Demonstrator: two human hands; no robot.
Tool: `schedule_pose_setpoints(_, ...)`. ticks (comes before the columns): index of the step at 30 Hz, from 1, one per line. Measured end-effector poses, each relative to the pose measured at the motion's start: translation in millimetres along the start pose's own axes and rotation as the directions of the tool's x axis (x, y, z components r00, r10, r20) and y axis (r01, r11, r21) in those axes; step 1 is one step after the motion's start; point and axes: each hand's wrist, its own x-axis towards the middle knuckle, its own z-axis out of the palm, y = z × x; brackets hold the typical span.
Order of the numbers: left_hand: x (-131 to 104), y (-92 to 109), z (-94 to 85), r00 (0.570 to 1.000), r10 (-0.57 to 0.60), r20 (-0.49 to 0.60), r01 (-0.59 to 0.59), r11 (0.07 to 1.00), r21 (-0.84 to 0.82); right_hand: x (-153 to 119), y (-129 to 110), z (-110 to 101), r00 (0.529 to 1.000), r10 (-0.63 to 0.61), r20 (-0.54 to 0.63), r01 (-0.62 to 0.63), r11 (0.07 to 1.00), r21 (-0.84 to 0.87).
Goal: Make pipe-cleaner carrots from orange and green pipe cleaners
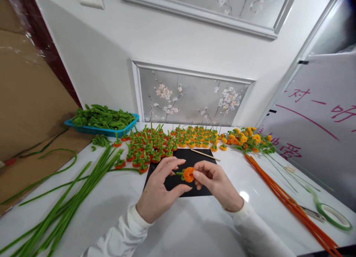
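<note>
Over a black mat (pixel 178 155), my right hand (pixel 215 181) pinches a small orange fuzzy pumpkin shape (pixel 188 174) between thumb and fingers. A short green stem points left from it. My left hand (pixel 164 184) is just left of the piece, thumb and fingers spread apart around the stem without gripping it. Behind the hands stand many orange pieces with green stems (pixel 143 162) and yellow-orange ones (pixel 205 142). A thin pale stick (pixel 205 154) lies on the mat's back part.
Green fuzzy stems (pixel 75 197) lie at left, near a blue tray (pixel 105 132) of green pieces. At right are orange stems (pixel 289 201), green tape (pixel 334 216), scissors-like metal tool (pixel 313 213) and a yellow-orange bunch (pixel 250 139). A wall stands behind the table (pixel 178 227).
</note>
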Motion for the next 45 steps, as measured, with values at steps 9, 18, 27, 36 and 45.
schedule_pose_setpoints(9, -3, -4, 11.1, 0.988, -0.119, 0.097, 0.148, 0.906, -0.397, -2, 1, 6, 0.999, -0.041, -0.014, 0.041, 0.999, -0.01)
schedule_pose_setpoints(18, -3, 3, 12.2, 0.98, -0.197, 0.009, 0.174, 0.84, -0.514, -5, 9, 21, 0.994, -0.1, -0.036, 0.105, 0.982, 0.16)
schedule_pose_setpoints(27, -2, 2, 10.2, 0.952, -0.297, 0.069, 0.283, 0.775, -0.565, 0, 9, 7, 0.979, -0.201, -0.04, 0.202, 0.978, 0.044)
schedule_pose_setpoints(36, -2, 0, 11.6, 0.951, -0.307, 0.045, 0.272, 0.755, -0.597, -4, 9, 9, 0.794, -0.604, -0.071, 0.502, 0.716, -0.485)
schedule_pose_setpoints(45, -5, 0, 13.2, 0.953, -0.3, 0.038, 0.265, 0.77, -0.581, -7, 12, 12, 0.762, -0.647, 0.003, 0.551, 0.646, -0.528)
